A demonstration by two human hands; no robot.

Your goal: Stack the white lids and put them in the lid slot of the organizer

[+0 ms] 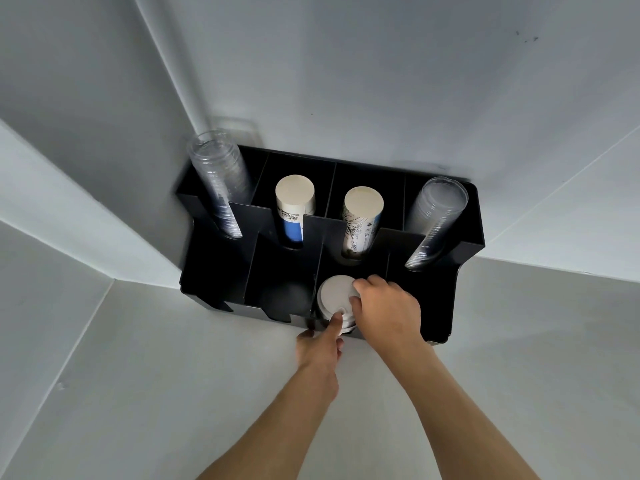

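Note:
A stack of white lids (333,295) sits in the front row of the black organizer (214,268), in the slot second from the right. My right hand (384,310) grips the stack from its right side, fingers curled over the top lid's edge. At the slot's front opening my left hand (320,344) has its index finger pressed against the front of the stack, the other fingers folded. The lower lids are hidden behind the fingers and the slot's front wall.
The organizer's back row holds two stacks of clear plastic cups (220,188) (434,223) and two stacks of paper cups (294,209) (360,220). Black lids (287,299) lie in the slot left of the white ones. White walls meet behind the organizer, on a white table (173,375).

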